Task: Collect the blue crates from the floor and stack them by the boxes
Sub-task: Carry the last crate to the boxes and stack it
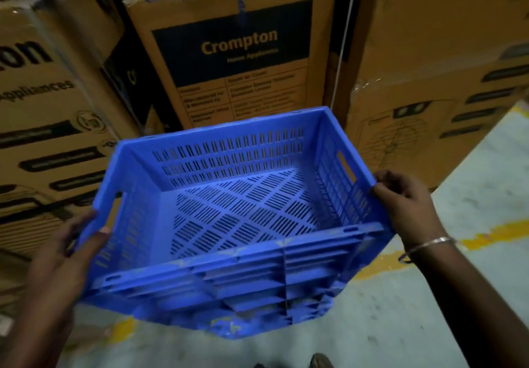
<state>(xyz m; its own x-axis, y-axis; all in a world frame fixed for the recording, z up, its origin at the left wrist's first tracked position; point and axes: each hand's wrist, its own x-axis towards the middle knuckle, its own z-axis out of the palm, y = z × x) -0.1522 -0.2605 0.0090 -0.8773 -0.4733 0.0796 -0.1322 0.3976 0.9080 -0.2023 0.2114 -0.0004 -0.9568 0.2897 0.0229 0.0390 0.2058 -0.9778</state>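
Note:
An empty blue slotted crate [237,210] fills the middle of the head view, tilted slightly and held above the floor in front of the cardboard boxes. My left hand [77,241] grips its left wall below the handle slot, thumb on the rim edge. My right hand [400,201] grips the right rim near the other handle slot, fingers curled over the edge. More blue ribbing shows beneath the near wall [257,310]; whether it belongs to a second crate underneath I cannot tell.
Large brown cardboard boxes stand close behind the crate: one at centre [234,52], one at left [43,110], one at right [443,81]. The grey concrete floor [429,310] carries a worn yellow line [486,233]. A shoe tip [320,362] shows at the bottom.

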